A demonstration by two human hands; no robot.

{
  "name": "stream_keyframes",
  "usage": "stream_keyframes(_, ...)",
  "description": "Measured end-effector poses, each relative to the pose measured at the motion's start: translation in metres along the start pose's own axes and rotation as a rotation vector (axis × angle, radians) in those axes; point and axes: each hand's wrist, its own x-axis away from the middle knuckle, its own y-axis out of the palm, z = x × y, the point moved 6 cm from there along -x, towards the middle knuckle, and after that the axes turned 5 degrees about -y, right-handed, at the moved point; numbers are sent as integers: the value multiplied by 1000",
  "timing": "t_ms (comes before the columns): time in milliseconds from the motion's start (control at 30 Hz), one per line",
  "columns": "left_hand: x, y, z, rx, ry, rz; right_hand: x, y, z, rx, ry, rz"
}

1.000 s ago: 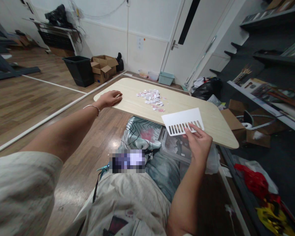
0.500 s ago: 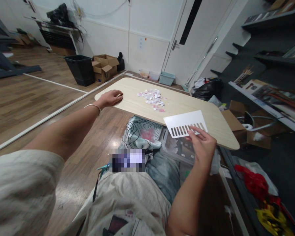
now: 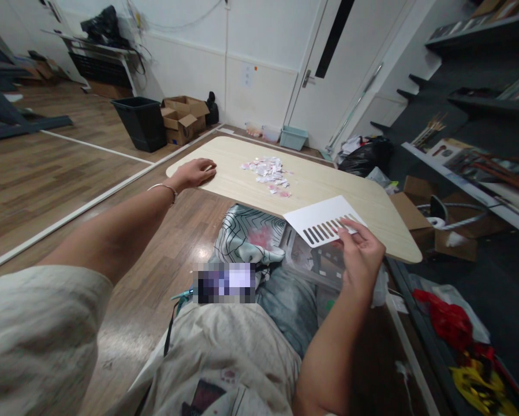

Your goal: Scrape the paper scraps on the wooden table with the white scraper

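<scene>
My right hand (image 3: 359,251) is closed on a flat white scraper card (image 3: 317,212) with a row of slots along one side. The card is tilted over the near edge of a pale wooden tabletop (image 3: 337,185). My left hand (image 3: 196,172) rests on the left end of that tabletop, palm down, fingers stretched out and holding nothing. Between the hands, farther back, lies a pile of torn paper scraps (image 3: 271,172), white with some pink. A clear plastic bin (image 3: 296,254) with paper bits inside sits below the card, partly hidden.
Patterned cloth (image 3: 246,234) and a blurred-out phone-like screen (image 3: 227,283) lie on my lap. A black bin (image 3: 141,123) and cardboard boxes (image 3: 183,118) stand beyond the table's left end. Dark shelving (image 3: 493,190) with boxes and bags runs along the right.
My right hand has shifted slightly right and down, and the white card has turned so that its slotted edge slopes more steeply. My left hand and the paper pile stay put.
</scene>
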Motion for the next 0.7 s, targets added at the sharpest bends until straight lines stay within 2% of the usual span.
stream_keyframes(233, 0, 1, -2, 4, 8, 16, 0, -3, 0, -52, 24, 59)
stream_keyframes(533, -1, 2, -5, 14, -11, 33, -4, -13, 5, -17, -60, 104)
stream_keyframes(700, -1, 2, -5, 13, -2, 24, -4, -9, 6, -51, -51, 92)
